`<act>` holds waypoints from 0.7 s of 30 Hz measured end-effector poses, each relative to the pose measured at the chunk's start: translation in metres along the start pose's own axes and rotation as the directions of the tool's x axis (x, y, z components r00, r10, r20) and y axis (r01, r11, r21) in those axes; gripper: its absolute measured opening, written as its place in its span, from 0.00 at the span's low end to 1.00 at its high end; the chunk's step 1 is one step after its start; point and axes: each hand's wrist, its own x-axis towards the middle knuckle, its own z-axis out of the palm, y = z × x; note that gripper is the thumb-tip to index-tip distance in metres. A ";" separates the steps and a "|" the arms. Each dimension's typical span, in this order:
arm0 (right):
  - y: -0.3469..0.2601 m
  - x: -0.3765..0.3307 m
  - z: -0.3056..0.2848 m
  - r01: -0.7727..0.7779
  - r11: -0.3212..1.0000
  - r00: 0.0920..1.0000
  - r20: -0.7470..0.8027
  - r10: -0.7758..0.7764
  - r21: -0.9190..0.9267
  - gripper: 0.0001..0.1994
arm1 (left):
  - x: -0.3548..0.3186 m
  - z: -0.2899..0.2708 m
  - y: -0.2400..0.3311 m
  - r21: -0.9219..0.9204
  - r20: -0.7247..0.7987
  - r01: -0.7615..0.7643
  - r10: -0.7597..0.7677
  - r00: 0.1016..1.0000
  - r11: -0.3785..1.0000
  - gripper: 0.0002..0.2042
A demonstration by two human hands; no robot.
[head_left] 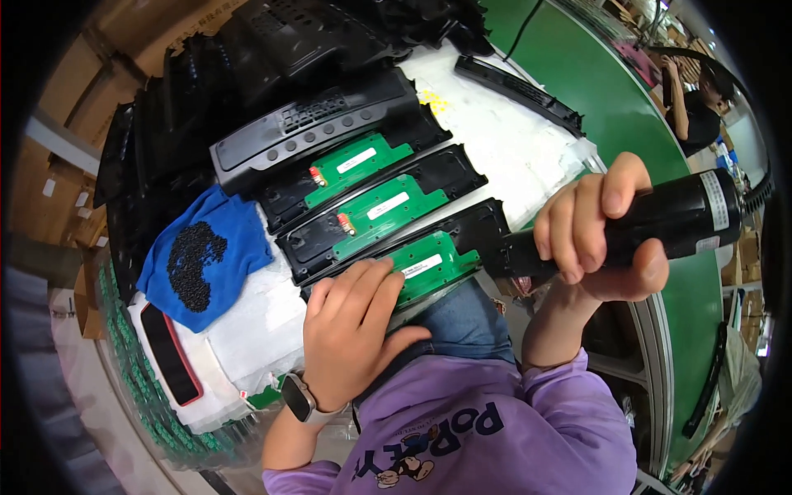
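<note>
Nearest green circuit board (437,249) sits in black housing (488,221). Left hand (351,330), fingers extended, thumb apart, rests at board's left end, likely steadying; right hand (589,227) has fingers wrapped round electric screwdriver (685,216), right of board.

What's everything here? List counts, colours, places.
Circuit boards: three, green, one per housing
Open housings: three, black, row at centre
Cylindrical tool: one, black, right of centre
Button panel: one, dark, behind housings
Stacked plastic parts: several, black, upper left
Slim strip: one, black, right of panel
Cloth: one, blue, left
Tiny pieces: many, black, on the cloth
Phone: one, black, red rim, lower left
Bundled parts: many, green, lower left
Covering: one, white, under housings
Small bits: several, yellow, on covering
Table surface: one, green, right
Another person: one, dark clothes, far right
Watch: one, dark, left wrist
Top: one, purple, bottom
Left grip: one, bare, over nearest housing
Right grip: one, bare, around the tool
</note>
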 end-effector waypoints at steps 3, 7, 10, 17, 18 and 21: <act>-0.004 -0.004 0.005 -0.075 0.984 0.992 -0.117 0.056 -0.162 0.19 | -0.006 0.021 -0.009 0.086 0.021 -0.038 0.036 0.999 0.996 0.25; 0.001 -0.009 0.010 -0.111 0.971 0.977 -0.202 0.067 -0.213 0.19 | -0.007 0.023 -0.009 0.110 0.000 -0.046 0.046 0.999 0.993 0.22; 0.004 -0.010 0.012 -0.056 0.995 0.972 -0.230 0.036 -0.081 0.19 | -0.008 0.024 -0.010 0.112 0.002 -0.078 0.079 0.997 0.991 0.18; 0.003 -0.006 0.015 -0.160 0.966 0.971 -0.210 0.116 -0.204 0.19 | -0.009 0.022 -0.006 0.126 -0.017 -0.025 0.027 0.999 0.992 0.21; 0.003 -0.006 0.014 -0.183 0.952 0.972 -0.188 0.139 -0.246 0.19 | -0.009 0.022 -0.006 0.129 -0.016 -0.016 0.018 1.000 0.992 0.21; -0.005 -0.010 0.022 -0.204 0.931 0.962 -0.238 0.133 -0.303 0.18 | -0.005 0.025 -0.004 0.078 -0.022 -0.051 0.053 0.998 0.996 0.20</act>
